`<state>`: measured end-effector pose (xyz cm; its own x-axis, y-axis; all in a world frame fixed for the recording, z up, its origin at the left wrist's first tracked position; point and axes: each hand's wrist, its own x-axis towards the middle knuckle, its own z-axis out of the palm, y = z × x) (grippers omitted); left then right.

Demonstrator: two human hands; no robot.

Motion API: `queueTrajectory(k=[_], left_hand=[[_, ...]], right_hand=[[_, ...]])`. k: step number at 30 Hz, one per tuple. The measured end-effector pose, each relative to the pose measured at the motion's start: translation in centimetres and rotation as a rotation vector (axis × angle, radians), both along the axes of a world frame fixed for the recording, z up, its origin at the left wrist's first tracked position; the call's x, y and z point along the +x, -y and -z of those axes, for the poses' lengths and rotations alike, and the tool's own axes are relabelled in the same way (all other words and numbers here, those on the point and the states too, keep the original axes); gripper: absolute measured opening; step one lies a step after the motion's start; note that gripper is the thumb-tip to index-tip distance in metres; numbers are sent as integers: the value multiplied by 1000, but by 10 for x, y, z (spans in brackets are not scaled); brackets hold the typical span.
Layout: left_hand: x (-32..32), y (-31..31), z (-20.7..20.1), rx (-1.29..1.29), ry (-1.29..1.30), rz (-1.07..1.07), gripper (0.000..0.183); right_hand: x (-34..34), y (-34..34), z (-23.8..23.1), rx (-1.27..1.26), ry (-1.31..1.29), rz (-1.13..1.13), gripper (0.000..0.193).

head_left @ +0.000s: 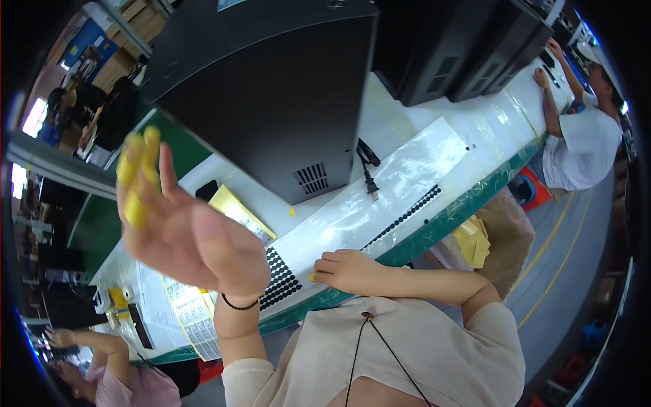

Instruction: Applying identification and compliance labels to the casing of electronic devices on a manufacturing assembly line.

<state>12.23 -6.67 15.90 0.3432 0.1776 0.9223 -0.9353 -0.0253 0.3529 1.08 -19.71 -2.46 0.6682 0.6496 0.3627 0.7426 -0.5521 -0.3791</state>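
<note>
The long white table (pixel 475 129) runs from the lower left of the frame to the upper right, edged in green. On it, top centre, stands a large black cabinet (pixel 271 88) with a vent grille low on its side; further black cabinets (pixel 468 47) stand behind it toward the upper right. A clear plastic sheet (pixel 407 176) lies across the table at centre, with a black power cord (pixel 368 173) and plug resting on its upper end. Below it, a sheet of small black round pads (pixel 281 275) lies at the near edge, another strip of black pads (pixel 407 216) running up to the right.

Your left hand (pixel 183 230) is raised at centre left, palm toward you, its fingers spread open and holding nothing; yellow finger cots (pixel 135 176) cover the fingertips and a black band circles the wrist. Your right hand (pixel 346 270) rests on the table edge at lower centre, its fingers curled just beside the pad sheet; whether they pinch anything cannot be told. A yellow packet (pixel 237 210) lies just behind your left hand. Another person (pixel 583 142) works at the table's far end, upper right.
</note>
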Motion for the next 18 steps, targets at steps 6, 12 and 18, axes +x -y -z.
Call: queueTrajectory(k=[6, 12, 18], left_hand=[[-22, 3, 44, 159, -95, 111, 22], [-26, 32, 82, 457, -313, 220, 26], [-37, 34, 113, 627, -544, 353, 20]], right_hand=[[-1, 1, -1, 44, -11, 27, 9], [22, 92, -1, 291, 113, 463, 12], [15, 271, 7, 34, 172, 1165, 15]])
